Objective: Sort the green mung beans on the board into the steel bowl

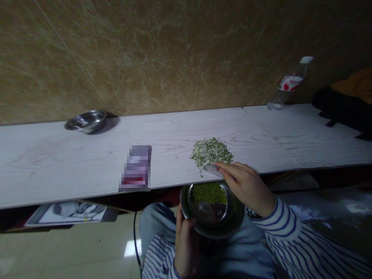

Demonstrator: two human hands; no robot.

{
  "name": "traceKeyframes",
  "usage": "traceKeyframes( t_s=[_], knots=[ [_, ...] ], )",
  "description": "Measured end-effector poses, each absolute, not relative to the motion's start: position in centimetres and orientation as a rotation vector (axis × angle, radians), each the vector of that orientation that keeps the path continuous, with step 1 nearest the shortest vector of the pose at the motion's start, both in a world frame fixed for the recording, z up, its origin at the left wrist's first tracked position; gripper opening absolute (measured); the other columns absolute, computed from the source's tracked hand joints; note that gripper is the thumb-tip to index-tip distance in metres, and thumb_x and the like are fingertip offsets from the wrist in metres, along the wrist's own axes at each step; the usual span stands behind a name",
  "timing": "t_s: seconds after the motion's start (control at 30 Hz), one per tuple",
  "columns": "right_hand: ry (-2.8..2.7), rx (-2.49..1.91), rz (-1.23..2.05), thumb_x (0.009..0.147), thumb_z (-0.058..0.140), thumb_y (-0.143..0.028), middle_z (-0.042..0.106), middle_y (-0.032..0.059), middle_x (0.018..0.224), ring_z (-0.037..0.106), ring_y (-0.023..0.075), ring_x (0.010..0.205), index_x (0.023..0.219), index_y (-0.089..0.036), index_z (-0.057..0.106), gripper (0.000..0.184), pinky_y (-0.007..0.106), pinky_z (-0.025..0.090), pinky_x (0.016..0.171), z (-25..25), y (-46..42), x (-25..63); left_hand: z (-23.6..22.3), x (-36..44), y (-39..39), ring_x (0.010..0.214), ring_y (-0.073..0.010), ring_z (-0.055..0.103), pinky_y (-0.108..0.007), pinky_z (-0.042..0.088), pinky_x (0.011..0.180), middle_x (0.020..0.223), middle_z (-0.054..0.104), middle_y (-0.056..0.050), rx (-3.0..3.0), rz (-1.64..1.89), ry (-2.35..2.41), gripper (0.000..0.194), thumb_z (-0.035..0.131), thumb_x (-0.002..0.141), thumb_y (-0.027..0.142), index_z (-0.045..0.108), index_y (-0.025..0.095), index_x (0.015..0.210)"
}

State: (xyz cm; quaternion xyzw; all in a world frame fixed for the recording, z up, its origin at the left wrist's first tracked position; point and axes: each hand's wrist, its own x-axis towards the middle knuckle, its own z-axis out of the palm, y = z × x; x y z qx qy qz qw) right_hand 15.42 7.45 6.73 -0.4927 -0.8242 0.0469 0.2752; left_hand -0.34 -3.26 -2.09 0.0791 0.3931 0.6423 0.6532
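Observation:
A metal bowl (200, 229) rests above my lap, just below the table's front edge, with green mung beans (209, 193) in its far part. My left hand (186, 236) grips the bowl's left side, thumb on the rim. On the tabletop lies a loose pile of mung beans mixed with white grains (211, 151). At the pile's near side, my right hand (248, 186) pinches a small translucent, greyish piece (211, 169), perhaps plastic; its exact kind does not show. The right wrist passes over the bowl's right side and hides part of it.
An empty steel bowl (87, 122) sits at the back left of the white table (168, 131). A phone-like blurred flat object (136, 168) lies near the front edge. At the right stand a plastic bottle (290, 83) and dark cloth (337, 106). A wall borders the back.

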Motion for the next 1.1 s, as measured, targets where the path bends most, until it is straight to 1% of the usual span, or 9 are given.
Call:
traceKeyframes(
  t_s=[0.17, 0.33, 0.5, 0.73, 0.9, 1.1],
  knots=[
    [-2.171, -1.344, 0.136, 0.092, 0.047, -0.018, 0.073, 0.0068, 0.096, 0.066, 0.0196, 0.085, 0.114, -0.018, 0.066, 0.029, 0.036, 0.053, 0.080, 7.0, 8.3, 15.6, -2.1, -0.6, -3.3, 0.120, -0.0278, 0.050, -0.035, 0.044, 0.089, 0.129, 0.059, -0.006, 0.154, 1.446, 0.892, 0.058, 0.053, 0.077, 0.021, 0.047, 0.027, 0.135],
    [-2.158, -1.302, 0.167, 0.092, 0.048, -0.019, 0.074, 0.0055, 0.098, 0.067, 0.0186, 0.087, 0.111, -0.019, 0.067, 0.027, 0.035, 0.054, 0.082, 7.2, 7.3, 15.4, -1.8, -0.6, -3.2, 0.119, -0.0277, 0.052, -0.035, 0.045, 0.088, 0.129, 0.060, -0.006, 0.171, 1.465, 0.890, 0.058, 0.051, 0.078, 0.020, 0.049, 0.026, 0.135],
    [-2.166, -1.297, 0.152, 0.092, 0.047, -0.019, 0.074, 0.0060, 0.099, 0.068, 0.0193, 0.088, 0.111, -0.018, 0.067, 0.028, 0.036, 0.054, 0.083, 6.9, 7.3, 14.8, -2.0, -0.6, -3.3, 0.121, -0.0280, 0.050, -0.036, 0.045, 0.090, 0.132, 0.057, -0.006, 0.139, 1.457, 0.886, 0.060, 0.054, 0.077, 0.021, 0.048, 0.029, 0.136],
    [-2.125, -1.359, 0.075, 0.091, 0.046, -0.021, 0.074, 0.0077, 0.097, 0.069, 0.0206, 0.084, 0.111, -0.018, 0.068, 0.030, 0.037, 0.056, 0.079, 6.8, 9.2, 15.2, -1.9, -0.9, -3.3, 0.123, -0.0300, 0.049, -0.039, 0.044, 0.093, 0.130, 0.059, -0.007, 0.142, 1.464, 0.886, 0.064, 0.055, 0.076, 0.022, 0.044, 0.029, 0.139],
    [-2.130, -1.304, 0.139, 0.090, 0.048, -0.019, 0.074, 0.0065, 0.100, 0.069, 0.0190, 0.086, 0.111, -0.018, 0.068, 0.028, 0.035, 0.056, 0.081, 7.2, 8.7, 15.1, -1.9, -0.8, -3.3, 0.123, -0.0300, 0.049, -0.039, 0.044, 0.093, 0.132, 0.057, -0.008, 0.153, 1.473, 0.875, 0.061, 0.054, 0.077, 0.021, 0.046, 0.027, 0.137],
    [-2.152, -1.281, 0.177, 0.090, 0.049, -0.019, 0.074, 0.0049, 0.099, 0.069, 0.0179, 0.086, 0.111, -0.021, 0.068, 0.029, 0.036, 0.056, 0.081, 7.3, 8.3, 14.6, -2.0, -0.9, -3.3, 0.120, -0.0298, 0.051, -0.041, 0.044, 0.094, 0.132, 0.057, -0.008, 0.154, 1.466, 0.871, 0.062, 0.053, 0.078, 0.021, 0.043, 0.027, 0.139]
  ],
)
